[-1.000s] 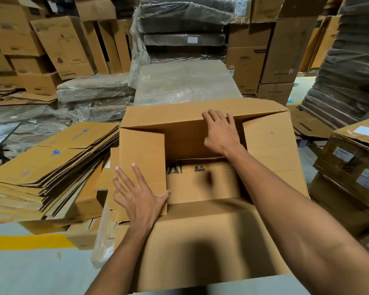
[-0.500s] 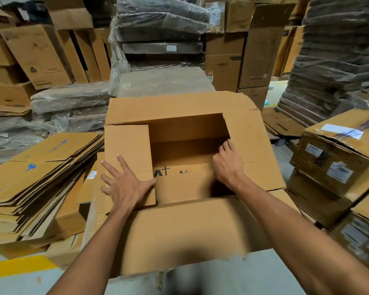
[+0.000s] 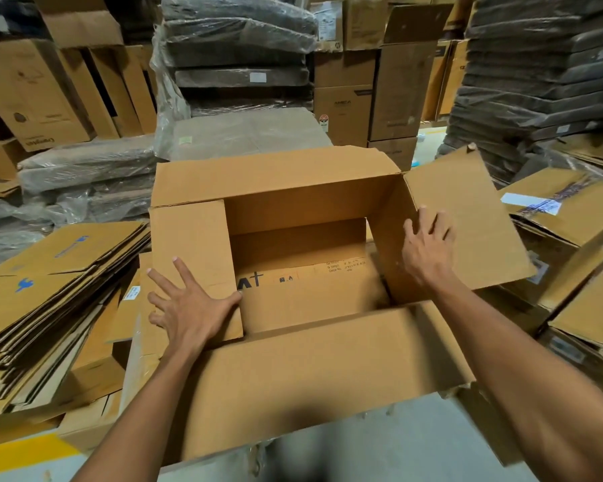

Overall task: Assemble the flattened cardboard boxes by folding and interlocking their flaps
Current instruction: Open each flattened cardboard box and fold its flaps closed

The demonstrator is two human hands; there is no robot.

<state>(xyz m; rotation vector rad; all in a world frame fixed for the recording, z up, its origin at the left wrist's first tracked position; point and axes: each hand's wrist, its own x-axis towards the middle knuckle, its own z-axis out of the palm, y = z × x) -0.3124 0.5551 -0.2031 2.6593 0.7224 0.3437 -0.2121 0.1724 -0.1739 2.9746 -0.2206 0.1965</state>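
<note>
Box [image 3: 310, 377] before the person, beside the flat stack [image 3: 49, 290]: with the left flap [image 3: 188, 234] pressed down by the flat, spread left hand [image 3: 192, 304], the raised right flap [image 3: 477, 231], touched by the spread right hand [image 3: 429, 245], should be folded inward squarely along its crease.

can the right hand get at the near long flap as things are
Probably yes. The right hand lies open on the right flap, holding nothing, and the near flap sits just under its forearm with no other thing over it.
</note>
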